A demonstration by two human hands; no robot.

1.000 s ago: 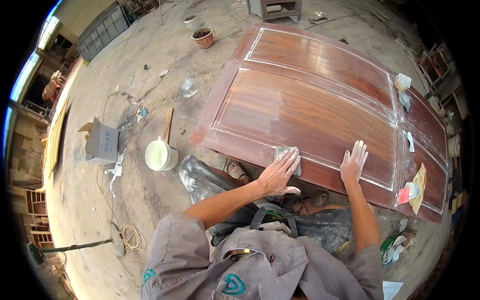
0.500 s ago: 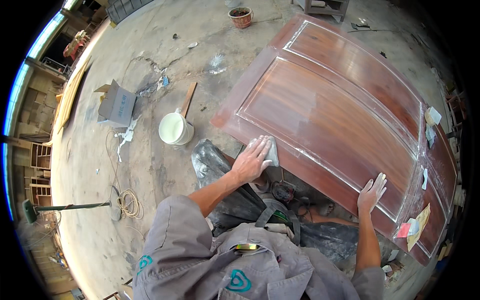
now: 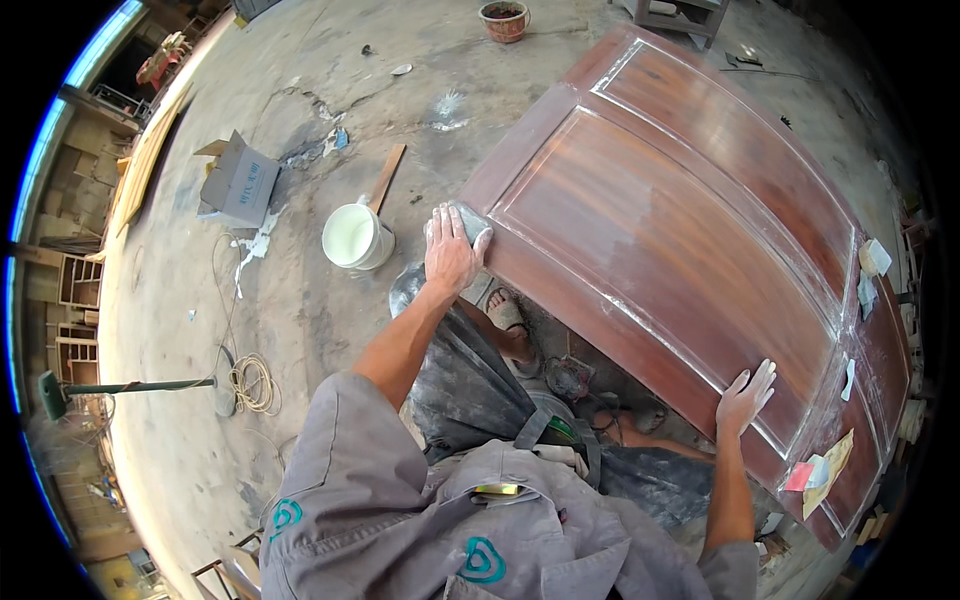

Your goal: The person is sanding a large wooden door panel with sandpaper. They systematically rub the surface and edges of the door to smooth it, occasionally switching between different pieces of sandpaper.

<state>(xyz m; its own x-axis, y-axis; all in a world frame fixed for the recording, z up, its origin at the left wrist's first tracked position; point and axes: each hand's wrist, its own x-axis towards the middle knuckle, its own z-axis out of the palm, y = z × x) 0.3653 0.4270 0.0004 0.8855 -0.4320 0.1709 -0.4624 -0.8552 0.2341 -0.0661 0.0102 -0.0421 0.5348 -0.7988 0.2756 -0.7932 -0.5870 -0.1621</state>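
Observation:
A reddish-brown wooden door [image 3: 660, 230] with raised panels and whitish, dusty mouldings lies at a slant before me. At its near left corner, my left hand [image 3: 455, 255] presses a grey sanding pad [image 3: 473, 222] against the edge, fingers laid over it and dusted white. My palm hides part of the pad. Farther right, my right hand [image 3: 743, 398] rests flat near the door's front edge, fingers spread and holding nothing. Close to that hand, pink, white and tan paper scraps [image 3: 828, 474] lie on the door.
A white bucket [image 3: 357, 238] of pale liquid stands left of the door beside a wooden strip [image 3: 388, 178]. Beyond are an open cardboard box [image 3: 240, 185] and a reddish pot [image 3: 504, 22]. Coiled cord [image 3: 252, 385] lies near a green-handled tool [image 3: 140, 386] at left.
My left hand has slid the sanding pad leftward and away from me along the door's edge to its corner. My right hand stays on the door. The view has shifted slightly.

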